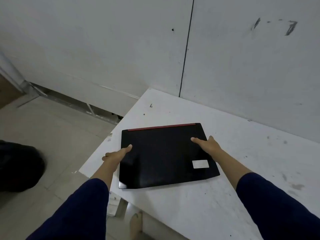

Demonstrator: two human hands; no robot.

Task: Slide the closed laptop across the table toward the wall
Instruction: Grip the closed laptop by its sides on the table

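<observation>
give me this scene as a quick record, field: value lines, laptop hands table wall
laptop: black, closed, flat on the table, red strip along its far edge, pale sticker near its right front corner
left hand: grips the laptop's left edge, thumb on the lid
right hand: grips the right edge, thumb on the lid
table: white, scuffed
wall: white, beyond the table's far edge
gap: bare tabletop between laptop and wall

A dark rounded object (19, 166) sits at the left edge on the tiled floor (57, 135). A bare foot (136, 224) shows at bottom centre, under the frame's lower edge.
</observation>
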